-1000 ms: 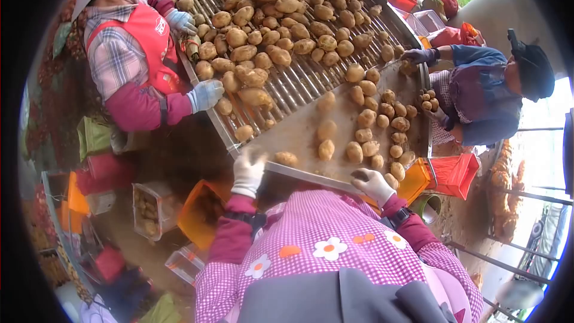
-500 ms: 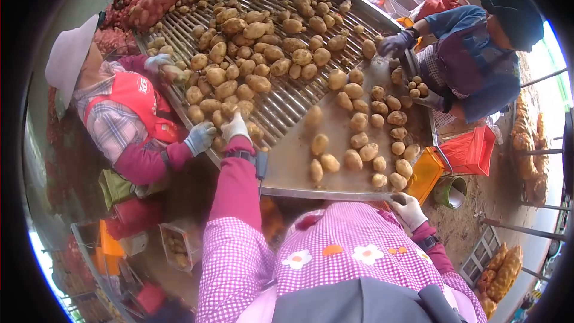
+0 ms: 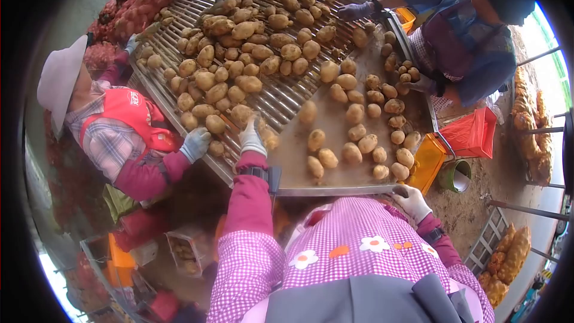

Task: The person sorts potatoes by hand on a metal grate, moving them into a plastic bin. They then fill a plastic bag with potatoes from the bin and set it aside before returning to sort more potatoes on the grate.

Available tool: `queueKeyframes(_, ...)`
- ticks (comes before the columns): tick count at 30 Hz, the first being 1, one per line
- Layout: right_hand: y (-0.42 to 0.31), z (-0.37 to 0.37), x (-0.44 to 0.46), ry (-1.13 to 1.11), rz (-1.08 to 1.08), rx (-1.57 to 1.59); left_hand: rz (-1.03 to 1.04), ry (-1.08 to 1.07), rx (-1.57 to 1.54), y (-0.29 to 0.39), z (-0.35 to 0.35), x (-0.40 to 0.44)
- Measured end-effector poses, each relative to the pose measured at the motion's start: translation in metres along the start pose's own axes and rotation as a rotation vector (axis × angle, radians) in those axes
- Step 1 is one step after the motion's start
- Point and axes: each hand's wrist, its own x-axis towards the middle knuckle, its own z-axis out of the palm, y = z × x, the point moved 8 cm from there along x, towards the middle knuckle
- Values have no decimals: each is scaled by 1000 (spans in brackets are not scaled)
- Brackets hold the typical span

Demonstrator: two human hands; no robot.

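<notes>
Clock directions are taken from the centre of the tabletop (image 3: 286, 168). The tabletop has a slatted metal section (image 3: 287, 100) from 8 to 1 o'clock and a flat sheet section toward 5 o'clock.

Potatoes (image 3: 262, 52) lie heaped on the slats and spread in loose rows on the sheet.

Left hand (image 3: 252, 136): gloved, at 7 o'clock, fingers pointing toward 12 among potatoes beside the slats. The hand is partly open; motion blur hides whether it has hold of a potato.

Right hand (image 3: 411, 200): gloved, between 4 and 5 o'clock, partly curled with fingertips at the metal rim (image 3: 341, 191). How firmly it grips cannot be told.

A co-worker (image 3: 128, 116) stands at 9 o'clock, one gloved hand (image 3: 195, 144) at the edge. A second person (image 3: 463, 42) stands between 2 and 3 o'clock. An orange crate (image 3: 428, 164) and a red crate (image 3: 472, 134) sit near 4 o'clock.
</notes>
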Motion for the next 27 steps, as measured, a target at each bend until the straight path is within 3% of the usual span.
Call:
queueKeyframes(2,-36,2,15,-19,-78,-26,-145,-220,-636,-16,20,-19)
queueKeyframes(5,-100,18,43,-51,-260,-22,-148,-419,-709,37,47,-107)
queueKeyframes(8,-177,42,55,-61,-438,-76,-406,-660,-868,46,64,-171)
queueKeyframes(10,-225,58,50,69,-762,-144,-437,-590,-856,28,58,-184)
queueKeyframes(12,-268,78,41,0,-918,-168,-506,-524,-863,44,64,-229)
queueKeyframes(13,-282,85,33,-36,-998,-179,-444,-529,-798,37,59,-229)
queueKeyframes(15,-280,100,35,-30,-986,-244,-320,-531,-667,19,47,-220)
queueKeyframes(16,-278,108,36,-29,-982,-275,-364,-543,-615,19,40,-228)
queueKeyframes(19,-265,108,48,-153,-755,84,-332,-590,-684,45,28,-254)
queueKeyframes(20,-253,114,54,-216,-545,399,-325,-598,-720,43,24,-256)
queueKeyframes(23,-246,116,51,-312,-296,328,-402,-762,-828,36,29,-269)
queueKeyframes(27,-250,120,45,-275,-546,146,-314,-682,-792,31,15,-268)
